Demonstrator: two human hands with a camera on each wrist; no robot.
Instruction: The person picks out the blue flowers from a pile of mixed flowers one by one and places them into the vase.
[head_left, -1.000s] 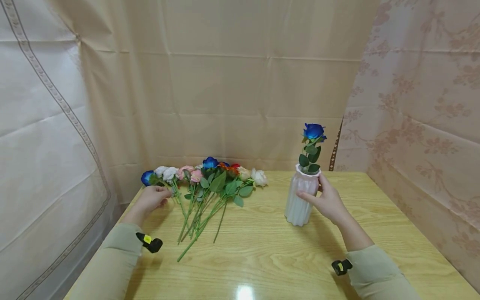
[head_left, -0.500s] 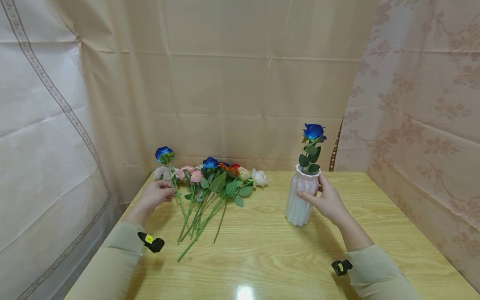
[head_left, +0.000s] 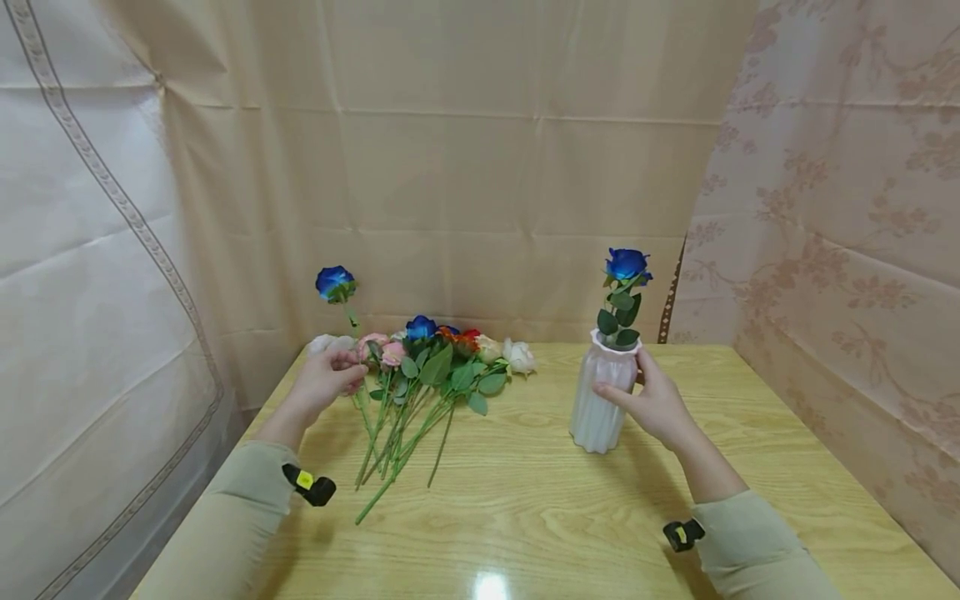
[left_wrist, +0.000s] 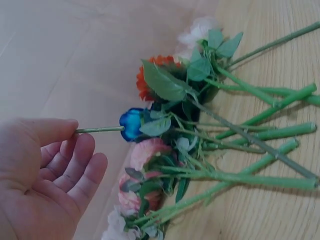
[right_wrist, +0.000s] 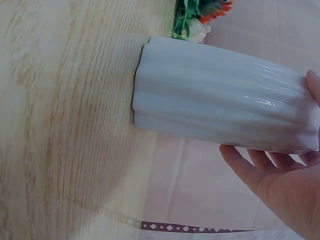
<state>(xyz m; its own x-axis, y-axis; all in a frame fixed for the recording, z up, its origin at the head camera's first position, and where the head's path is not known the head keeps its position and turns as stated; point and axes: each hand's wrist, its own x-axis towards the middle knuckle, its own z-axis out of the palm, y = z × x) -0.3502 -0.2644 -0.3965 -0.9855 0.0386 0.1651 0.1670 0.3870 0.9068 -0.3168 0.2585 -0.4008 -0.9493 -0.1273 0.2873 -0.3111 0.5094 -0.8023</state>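
our left hand (head_left: pixel 326 379) pinches a blue rose (head_left: pixel 335 283) by its stem near the flower pile (head_left: pixel 438 367); our right hand (head_left: pixel 656 404) holds the white vase (head_left: pixel 596 408) on the table (head_left: pixel 517 483). let's lift without snagging leaves.

From here I see the vase (head_left: pixel 597 408) at right on the table (head_left: pixel 562 517), one rose (head_left: pixel 627 264) in it. Left of it lie the flowers (head_left: pixel 437 364); the left hand (head_left: pixel 327 382) is before their left end, the curtain (head_left: pixel 450 167) behind all.

Plain beige sleeves (head_left: pixel 225 508), compact black wrist cameras (head_left: pixel 322 492), small yellow label (head_left: pixel 304 480) on each
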